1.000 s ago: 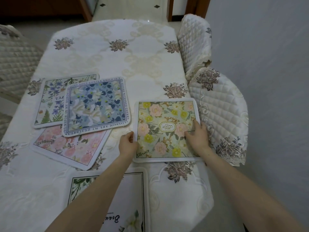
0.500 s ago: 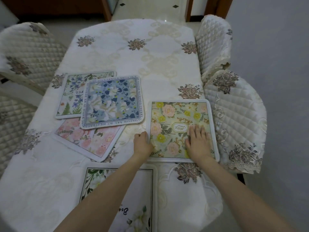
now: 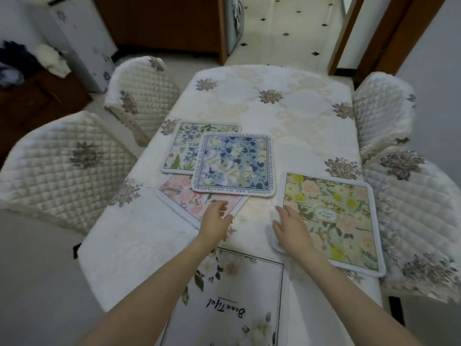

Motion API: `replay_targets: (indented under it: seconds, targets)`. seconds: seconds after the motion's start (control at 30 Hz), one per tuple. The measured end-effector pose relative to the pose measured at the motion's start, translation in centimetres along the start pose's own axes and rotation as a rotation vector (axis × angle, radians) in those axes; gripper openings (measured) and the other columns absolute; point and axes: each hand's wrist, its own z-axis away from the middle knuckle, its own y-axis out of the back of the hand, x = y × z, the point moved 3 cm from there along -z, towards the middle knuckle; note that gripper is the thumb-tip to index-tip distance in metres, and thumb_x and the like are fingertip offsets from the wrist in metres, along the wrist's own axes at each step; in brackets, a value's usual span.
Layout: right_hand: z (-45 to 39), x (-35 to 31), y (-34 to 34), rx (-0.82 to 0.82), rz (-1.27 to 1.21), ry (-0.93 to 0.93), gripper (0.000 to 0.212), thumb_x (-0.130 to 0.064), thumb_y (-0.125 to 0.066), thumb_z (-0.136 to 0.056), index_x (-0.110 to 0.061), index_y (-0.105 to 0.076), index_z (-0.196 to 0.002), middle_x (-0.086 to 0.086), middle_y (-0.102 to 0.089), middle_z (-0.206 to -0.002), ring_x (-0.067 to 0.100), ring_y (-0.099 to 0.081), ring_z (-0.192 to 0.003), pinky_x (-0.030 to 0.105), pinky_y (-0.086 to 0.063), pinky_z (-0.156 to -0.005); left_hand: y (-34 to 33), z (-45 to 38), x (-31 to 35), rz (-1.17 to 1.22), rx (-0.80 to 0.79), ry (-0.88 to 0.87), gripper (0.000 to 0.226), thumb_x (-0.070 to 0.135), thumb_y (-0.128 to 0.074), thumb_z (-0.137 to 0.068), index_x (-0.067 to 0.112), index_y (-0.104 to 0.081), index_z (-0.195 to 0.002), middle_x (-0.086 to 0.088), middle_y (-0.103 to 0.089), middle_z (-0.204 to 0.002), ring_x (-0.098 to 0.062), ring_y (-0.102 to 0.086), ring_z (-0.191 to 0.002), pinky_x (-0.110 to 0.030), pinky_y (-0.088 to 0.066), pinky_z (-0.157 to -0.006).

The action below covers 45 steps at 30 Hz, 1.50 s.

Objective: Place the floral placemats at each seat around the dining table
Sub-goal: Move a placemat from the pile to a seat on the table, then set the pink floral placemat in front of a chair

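Right at the near end of the table, the left hand hangs loosely curled over the near corner of the pink placemat, fingers relaxed and not pinching anything as far as I can tell. The right hand lies flat with fingers spread on the left edge of the yellow-flower placemat, which sits by the near right chair. That mat is roughly square, slightly twisted so its near corners swing right, with its label reading sideways. Just beyond the left hand sits a little pile: blue placemat on top, overlapping the pink one and a green-and-purple placemat behind it. A white "Beautiful" placemat lies at the near seat, lettering upside down from here. My guess for the next step: slide the pink mat out from under the blue one by its free corner, keep it flat, then square it to the table edge in front of the left chair.
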Motion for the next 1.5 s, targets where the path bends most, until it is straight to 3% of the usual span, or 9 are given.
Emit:
replay_targets:
  seconds: [0.23,0.57,0.97,1.23,1.37,1.5]
  targets:
    - [1.2,-11.2,-5.2,0.040,-0.071,-0.019,0.049,-0.029,-0.040,-0.098,-0.012,-0.034,-0.144,0.013,-0.028,-0.154,0.029,-0.023,-0.142,0.043,-0.028,-0.114,10.8,0.4,-7.2,0.020,0.026,-0.047,0.035,0.011,-0.058,-0.087,0.011,-0.056,-0.122,-0.010,-0.059,-0.118,-0.020,-0.056,-0.099,-0.029,-0.044,-0.086]
    - [4.0,-22.0,-12.4,0.083,-0.138,-0.174,0.045,-0.026,-0.042,-0.096,-0.013,-0.040,-0.140,0.010,-0.032,-0.152,0.026,-0.025,-0.141,0.038,-0.025,-0.114,22.0,-0.6,-15.5,0.034,-0.077,-0.081,0.031,0.011,-0.058,-0.087,0.012,-0.058,-0.118,-0.009,-0.059,-0.119,-0.020,-0.056,-0.096,-0.030,-0.044,-0.085]
    - [-2.5,-22.6,-13.5,0.131,-0.157,-0.251,0.045,-0.025,-0.041,-0.097,-0.012,-0.038,-0.140,0.012,-0.030,-0.151,0.027,-0.026,-0.140,0.043,-0.030,-0.113,21.2,-8.0,-16.3,-0.028,-0.220,-0.014,0.034,0.014,-0.058,-0.088,0.011,-0.055,-0.122,-0.008,-0.056,-0.124,-0.018,-0.056,-0.098,-0.029,-0.043,-0.079]
    - [-7.5,-24.2,-13.9,0.159,-0.163,-0.316,0.047,-0.022,-0.043,-0.094,-0.011,-0.039,-0.139,0.014,-0.033,-0.150,0.030,-0.031,-0.137,0.043,-0.038,-0.107,21.7,-14.7,-14.4,-0.090,-0.281,-0.094,0.035,0.015,-0.060,-0.087,0.011,-0.055,-0.121,-0.008,-0.057,-0.120,-0.015,-0.056,-0.091,-0.027,-0.042,-0.079]
    - [-9.0,-25.2,-14.2,0.244,-0.174,-0.368,0.041,-0.021,-0.047,-0.092,-0.013,-0.043,-0.133,0.013,-0.043,-0.138,0.030,-0.041,-0.125,0.042,-0.043,-0.096,21.3,-17.8,-13.8,-0.061,-0.358,-0.122,0.034,0.016,-0.062,-0.086,0.011,-0.056,-0.120,-0.006,-0.059,-0.117,-0.017,-0.058,-0.090,-0.027,-0.043,-0.076]
    - [-9.9,-26.1,-14.3,0.294,-0.171,-0.457,0.036,-0.018,-0.049,-0.091,-0.009,-0.047,-0.126,0.014,-0.048,-0.129,0.032,-0.044,-0.117,0.043,-0.043,-0.095,20.3,-19.5,-12.9,-0.015,-0.496,-0.123,0.036,0.016,-0.063,-0.085,0.010,-0.056,-0.119,-0.006,-0.061,-0.112,-0.020,-0.060,-0.092,-0.024,-0.044,-0.070]
